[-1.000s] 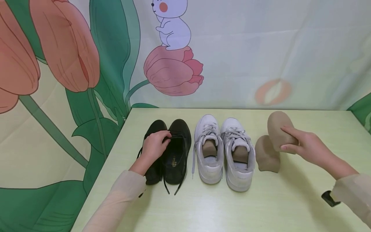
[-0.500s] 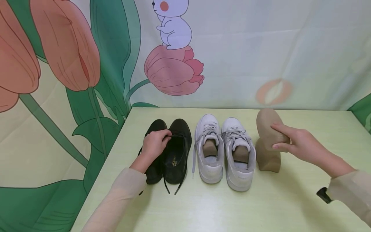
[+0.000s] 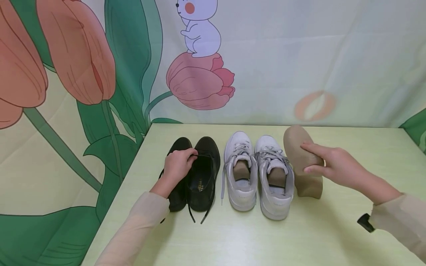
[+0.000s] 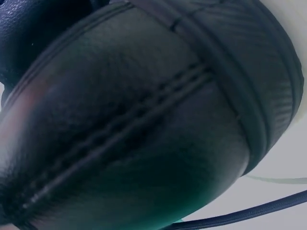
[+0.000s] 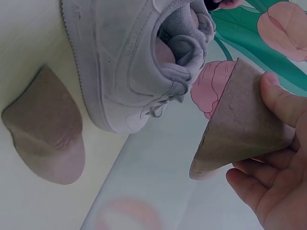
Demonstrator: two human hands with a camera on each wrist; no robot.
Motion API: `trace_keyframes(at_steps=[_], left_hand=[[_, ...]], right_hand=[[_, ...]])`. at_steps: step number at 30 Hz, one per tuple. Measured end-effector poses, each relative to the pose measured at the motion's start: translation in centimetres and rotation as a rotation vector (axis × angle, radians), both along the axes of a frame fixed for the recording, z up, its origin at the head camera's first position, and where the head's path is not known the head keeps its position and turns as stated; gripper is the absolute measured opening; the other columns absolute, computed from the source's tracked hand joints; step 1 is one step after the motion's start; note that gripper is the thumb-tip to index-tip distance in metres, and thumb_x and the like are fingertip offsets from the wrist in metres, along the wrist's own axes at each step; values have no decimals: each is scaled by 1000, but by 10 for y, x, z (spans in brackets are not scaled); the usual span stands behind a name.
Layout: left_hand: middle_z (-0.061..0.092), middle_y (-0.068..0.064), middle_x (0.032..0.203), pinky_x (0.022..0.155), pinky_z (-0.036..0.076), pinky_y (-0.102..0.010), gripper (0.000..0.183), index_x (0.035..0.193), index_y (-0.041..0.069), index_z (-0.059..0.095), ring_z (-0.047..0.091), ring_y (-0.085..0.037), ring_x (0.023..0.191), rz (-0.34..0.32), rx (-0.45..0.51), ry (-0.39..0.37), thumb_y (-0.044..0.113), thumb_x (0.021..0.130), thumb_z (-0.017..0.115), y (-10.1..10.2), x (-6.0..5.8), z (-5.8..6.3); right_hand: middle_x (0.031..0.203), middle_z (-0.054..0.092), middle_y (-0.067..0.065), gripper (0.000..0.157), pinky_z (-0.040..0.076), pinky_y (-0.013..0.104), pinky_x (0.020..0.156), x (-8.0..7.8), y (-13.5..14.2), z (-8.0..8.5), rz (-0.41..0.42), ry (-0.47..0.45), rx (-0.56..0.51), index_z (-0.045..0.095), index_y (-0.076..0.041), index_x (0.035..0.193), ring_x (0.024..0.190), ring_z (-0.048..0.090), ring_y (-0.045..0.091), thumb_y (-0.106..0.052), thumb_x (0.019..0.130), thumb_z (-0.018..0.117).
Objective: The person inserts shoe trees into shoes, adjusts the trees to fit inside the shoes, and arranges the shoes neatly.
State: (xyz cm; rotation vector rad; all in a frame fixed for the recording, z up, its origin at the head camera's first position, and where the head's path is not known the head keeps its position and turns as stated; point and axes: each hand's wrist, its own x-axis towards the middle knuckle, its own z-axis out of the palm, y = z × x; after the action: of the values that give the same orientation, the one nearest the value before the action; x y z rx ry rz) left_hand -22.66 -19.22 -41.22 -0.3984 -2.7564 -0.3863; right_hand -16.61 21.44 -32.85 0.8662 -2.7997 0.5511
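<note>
My right hand (image 3: 339, 164) holds a brown moulded-pulp shoe insert (image 3: 299, 149) between thumb and fingers, raised above the table. In the right wrist view the held insert (image 5: 240, 122) has its thin edge facing the camera. A second insert (image 3: 309, 186) lies beneath it on the table, partly hidden. Just left of them, two white sneakers (image 3: 274, 205) each have a brown insert in the toe. At the left, my left hand (image 3: 176, 166) pinches the right black shoe (image 3: 201, 199) near its tongue; the exact spot is hidden. The left black shoe (image 3: 178, 201) is partly behind that hand.
All the shoes stand in a row on a pale table (image 3: 233, 240), toes towards a flower-printed cloth (image 3: 283, 62) behind it. Loose black laces (image 4: 259, 211) trail on the tabletop. A dark clip (image 3: 366, 222) shows at the right cuff.
My right hand has moved left with the insert, which now covers much of the insert lying on the table and nears the right white sneaker. The left hand has stayed on the black shoe.
</note>
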Motion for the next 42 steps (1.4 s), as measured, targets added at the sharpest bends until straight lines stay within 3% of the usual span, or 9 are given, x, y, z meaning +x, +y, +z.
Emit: trace_keyframes(at_steps=[11, 24, 36, 42], left_hand=[[69, -2, 84, 57, 47, -32, 11, 91, 17, 66, 60, -18, 66, 41, 32, -90, 23, 82, 63, -1, -3, 3], [69, -2, 86, 60, 48, -32, 13, 90, 17, 68, 61, -19, 71, 37, 44, -96, 24, 81, 64, -3, -6, 2], [67, -2, 96, 73, 50, -36, 15, 92, 16, 69, 62, -19, 87, 29, 35, -91, 24, 81, 63, -4, -6, 1], [62, -1, 94, 71, 49, -35, 12, 88, 17, 70, 60, -19, 84, 25, 61, -62, 24, 80, 64, -5, -5, 0]], right_hand=[[118, 57, 15, 61, 48, 37, 73, -1, -13, 4, 38, 21, 12, 49, -1, 124, 84, 63, 19, -26, 73, 70], [113, 61, 12, 63, 44, 25, 61, 1, -31, 9, 93, 25, -11, 49, -2, 124, 62, 52, 3, -27, 71, 71], [112, 62, 8, 62, 45, 23, 62, 3, -45, 10, 146, -2, -35, 49, -4, 125, 63, 51, 0, -29, 72, 70], [113, 61, 7, 61, 44, 21, 60, 3, -52, 9, 175, 13, -38, 51, -4, 123, 60, 49, -2, -30, 71, 71]])
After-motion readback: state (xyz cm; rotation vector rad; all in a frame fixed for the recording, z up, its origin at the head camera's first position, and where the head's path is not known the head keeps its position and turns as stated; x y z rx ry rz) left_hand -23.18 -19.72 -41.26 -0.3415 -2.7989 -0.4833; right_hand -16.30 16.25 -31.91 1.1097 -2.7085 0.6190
